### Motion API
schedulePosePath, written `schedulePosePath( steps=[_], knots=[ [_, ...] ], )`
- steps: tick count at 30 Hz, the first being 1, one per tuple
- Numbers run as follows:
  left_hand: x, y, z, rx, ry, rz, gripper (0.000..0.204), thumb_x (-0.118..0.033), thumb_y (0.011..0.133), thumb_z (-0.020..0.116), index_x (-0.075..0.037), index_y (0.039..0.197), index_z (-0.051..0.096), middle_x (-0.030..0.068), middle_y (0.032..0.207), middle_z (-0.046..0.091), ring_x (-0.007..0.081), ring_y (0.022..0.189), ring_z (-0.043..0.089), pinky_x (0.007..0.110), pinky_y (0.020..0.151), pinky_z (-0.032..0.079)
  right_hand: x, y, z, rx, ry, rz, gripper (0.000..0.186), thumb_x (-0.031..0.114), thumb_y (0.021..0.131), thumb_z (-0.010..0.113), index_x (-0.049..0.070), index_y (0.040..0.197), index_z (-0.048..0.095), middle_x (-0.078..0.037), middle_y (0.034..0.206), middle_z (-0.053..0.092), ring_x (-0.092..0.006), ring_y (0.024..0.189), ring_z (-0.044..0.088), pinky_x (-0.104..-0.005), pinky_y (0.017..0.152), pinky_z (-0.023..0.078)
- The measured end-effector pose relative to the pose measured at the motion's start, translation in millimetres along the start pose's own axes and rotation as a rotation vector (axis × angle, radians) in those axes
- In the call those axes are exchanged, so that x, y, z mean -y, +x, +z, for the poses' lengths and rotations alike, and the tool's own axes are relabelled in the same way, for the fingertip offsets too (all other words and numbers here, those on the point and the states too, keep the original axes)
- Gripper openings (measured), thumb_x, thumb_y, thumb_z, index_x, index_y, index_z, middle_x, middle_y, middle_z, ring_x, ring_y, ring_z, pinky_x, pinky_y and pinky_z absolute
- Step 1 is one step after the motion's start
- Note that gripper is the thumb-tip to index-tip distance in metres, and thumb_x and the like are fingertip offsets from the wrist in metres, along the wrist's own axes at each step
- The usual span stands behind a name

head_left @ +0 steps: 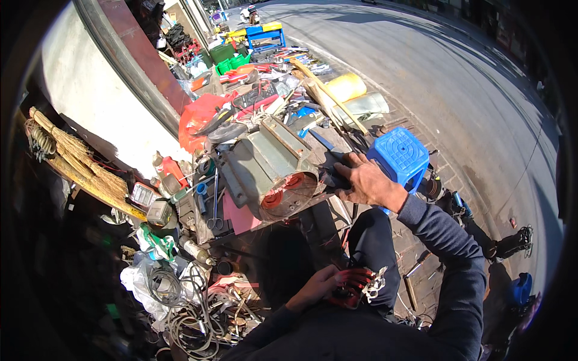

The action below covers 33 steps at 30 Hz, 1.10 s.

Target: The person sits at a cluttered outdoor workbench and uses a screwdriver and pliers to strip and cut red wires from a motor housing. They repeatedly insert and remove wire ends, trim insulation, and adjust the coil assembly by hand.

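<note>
Head view shows us sitting at a cluttered street-side repair spot, and we take the large grey-green metal motor housing with red-orange windings in its open end [268, 171] as our landmark. Our right hand [364, 180] reaches out just to the right of that housing's open end, fingers spread and curved downward over a dark object at the edge of the work surface; what lies under the fingertips is in shadow, and we cannot tell whether they grip it. Our left hand [316, 287] rests well below the housing, close to our lap, its fingers curled around the left side of a small dark coil wound with red-orange wire and tipped with pale metal terminals [355, 286]; the coil sticks out to the right of the fingers, with the thumb lying on its near edge. A blue square plastic stool [400, 153] stands to the right of the housing, just behind our right hand. Steel scissors [215, 204] lie to the left of the housing, and a straw broom [78, 162] leans farther left against the pale wall. A tangle of grey cables [186, 307] lies below and left of the housing.
</note>
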<state>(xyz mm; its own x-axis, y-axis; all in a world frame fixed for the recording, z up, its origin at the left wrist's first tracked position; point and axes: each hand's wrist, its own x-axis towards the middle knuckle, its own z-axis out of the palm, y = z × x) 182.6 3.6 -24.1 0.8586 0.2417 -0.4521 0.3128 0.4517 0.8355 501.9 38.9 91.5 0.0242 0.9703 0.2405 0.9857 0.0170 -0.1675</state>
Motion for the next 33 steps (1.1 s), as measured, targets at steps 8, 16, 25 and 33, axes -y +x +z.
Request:
schedulePosePath(
  steps=[8,16,25,33],
  knots=[
    [7,10,0,0.079,0.006,-0.035,0.026,-0.036,0.109,0.057,-0.009,0.107,0.056,-0.0033,0.078,0.053,0.0043,0.058,0.046,0.021,0.050,0.037,3,31,12,-0.035,0.162,-0.256,0.063,0.028,0.078,0.079,-0.011,0.123,0.058,-0.029,0.112,0.066,-0.0437,0.111,0.064,-0.0472,0.101,0.050],
    [4,16,10,0.077,0.040,0.015,0.025,-0.034,0.109,0.058,-0.009,0.108,0.056,-0.0038,0.073,0.051,0.0045,0.055,0.044,0.022,0.049,0.036,-1,24,-1,-0.020,0.407,-0.069,0.052,0.026,0.092,0.070,-0.002,0.134,0.062,-0.028,0.132,0.063,-0.0473,0.118,0.062,-0.0480,0.103,0.051],
    [4,10,11,0.058,0.014,-0.007,0.026,-0.035,0.109,0.058,-0.009,0.108,0.056,-0.0032,0.075,0.052,0.0041,0.055,0.045,0.022,0.049,0.036,-19,41,7,-0.104,0.413,-0.162,0.040,0.018,0.091,0.066,-0.003,0.126,0.069,-0.028,0.120,0.069,-0.0457,0.109,0.066,-0.0484,0.097,0.053],
    [-79,-13,16,0.111,-0.072,0.104,0.024,-0.033,0.109,0.059,-0.010,0.105,0.056,-0.0053,0.076,0.048,0.0031,0.060,0.041,0.021,0.052,0.031,-10,7,-31,-0.059,0.578,-0.047,0.053,0.037,0.100,0.069,-0.006,0.131,0.066,-0.028,0.115,0.071,-0.0375,0.102,0.071,-0.0419,0.090,0.055]
  ],
)
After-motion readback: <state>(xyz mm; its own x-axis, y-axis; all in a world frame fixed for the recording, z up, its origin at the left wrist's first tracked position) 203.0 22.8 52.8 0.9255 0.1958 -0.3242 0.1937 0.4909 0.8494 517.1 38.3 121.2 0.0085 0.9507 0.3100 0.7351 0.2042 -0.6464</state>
